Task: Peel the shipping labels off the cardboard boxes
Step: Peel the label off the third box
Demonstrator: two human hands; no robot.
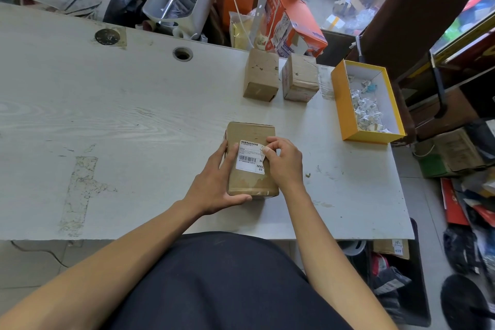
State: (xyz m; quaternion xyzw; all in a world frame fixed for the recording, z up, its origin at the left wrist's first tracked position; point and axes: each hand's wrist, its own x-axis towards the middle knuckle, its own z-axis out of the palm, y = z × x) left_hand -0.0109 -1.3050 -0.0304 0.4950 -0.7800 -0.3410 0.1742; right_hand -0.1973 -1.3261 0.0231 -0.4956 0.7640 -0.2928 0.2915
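A brown cardboard box lies flat on the white table in front of me. A white shipping label with a barcode is stuck on its top. My left hand grips the box's left side and near corner. My right hand pinches the label's right edge between thumb and forefinger, and that edge is lifted and curled off the cardboard. Two more cardboard boxes stand farther back: a plain one and one wrapped in tape.
A yellow open box with several crumpled white paper scraps sits at the table's right edge. Beyond the far edge lie cartons, cables and clutter. A brown chair stands at the right. Two round holes mark the tabletop's far left.
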